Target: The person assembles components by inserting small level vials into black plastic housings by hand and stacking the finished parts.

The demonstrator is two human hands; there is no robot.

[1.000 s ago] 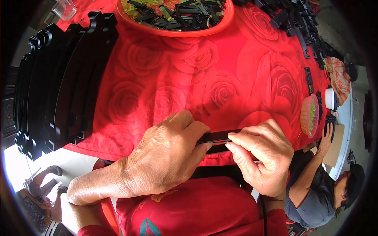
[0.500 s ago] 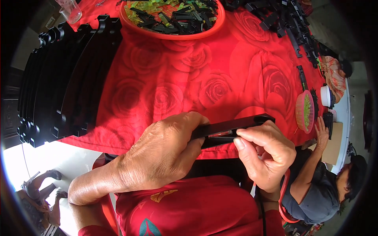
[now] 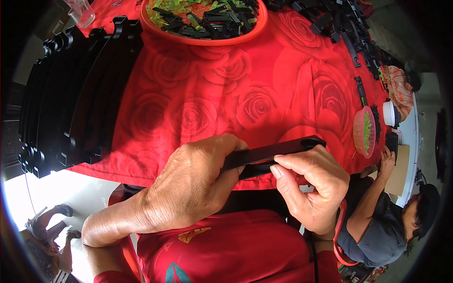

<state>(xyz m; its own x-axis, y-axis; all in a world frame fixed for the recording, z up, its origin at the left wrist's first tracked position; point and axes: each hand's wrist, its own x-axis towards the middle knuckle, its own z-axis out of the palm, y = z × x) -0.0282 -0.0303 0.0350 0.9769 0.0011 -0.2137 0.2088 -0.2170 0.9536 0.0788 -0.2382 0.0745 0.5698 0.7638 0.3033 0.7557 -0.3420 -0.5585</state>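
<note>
Between my hands, above the near edge of the table, is a long black plastic bar-shaped part (image 3: 278,150) with a slot along its side and a rounded notch at its right end. My left hand (image 3: 188,174) is closed round the left end of this part, fingers over the top and thumb underneath. At the slot, the thumb and forefinger of my right hand (image 3: 314,181) pinch together, touching the part near its middle. Whatever small thing lies between those fingertips is hidden. The inside of the slot looks dark.
Black bar-shaped parts (image 3: 87,94) stand stacked at left. A red bowl (image 3: 203,41) of black and yellow-green pieces sits at the far side. More black parts (image 3: 335,23) are heaped far right, near a pink basket (image 3: 357,134). A co-worker (image 3: 377,240) sits at right.
My right fingertips have shifted slightly left along the slot. The reddish glint visible inside the slot before no longer shows. My left hand keeps its hold.
</note>
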